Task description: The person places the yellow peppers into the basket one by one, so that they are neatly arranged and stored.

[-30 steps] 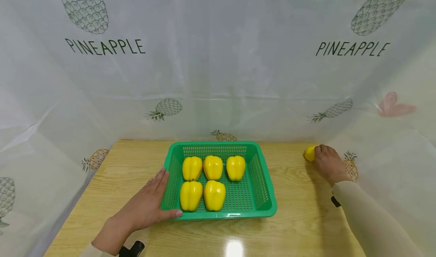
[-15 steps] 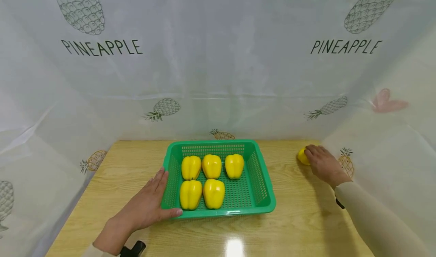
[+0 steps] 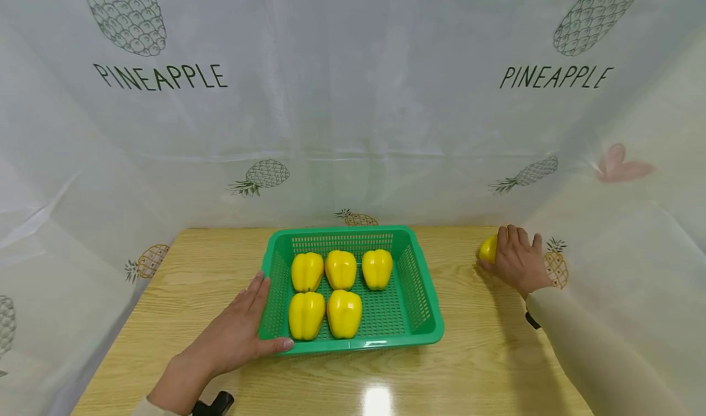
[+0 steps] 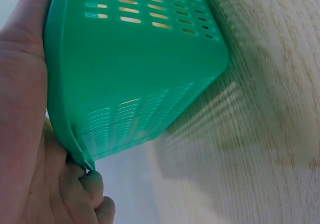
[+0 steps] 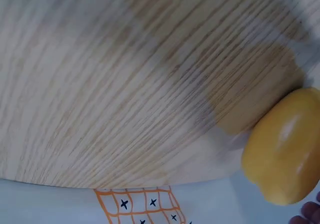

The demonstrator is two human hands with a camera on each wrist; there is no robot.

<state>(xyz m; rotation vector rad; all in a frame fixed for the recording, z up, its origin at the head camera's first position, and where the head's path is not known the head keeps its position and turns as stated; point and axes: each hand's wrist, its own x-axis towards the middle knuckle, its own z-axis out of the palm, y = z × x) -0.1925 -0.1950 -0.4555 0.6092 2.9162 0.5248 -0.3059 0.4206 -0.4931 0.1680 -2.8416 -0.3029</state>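
A green plastic basket stands on the wooden table with several yellow bell peppers inside, toward its left and middle. My left hand rests against the basket's front left corner, fingers fairly straight along the left rim and thumb over the front rim. The left wrist view shows the basket's slotted wall beside that hand. Far right, near the table's back edge, my right hand is spread beside another yellow bell pepper. In the right wrist view this pepper lies apart from the fingertips.
A pale curtain printed with pineapples hangs close behind the wooden table and along both sides. Bare tabletop lies between the basket and the pepper at the right.
My right hand's fingers have spread from their closer grip at the right-hand pepper, which now shows slightly further left. My left hand stays at the basket; the head view has shifted slightly.
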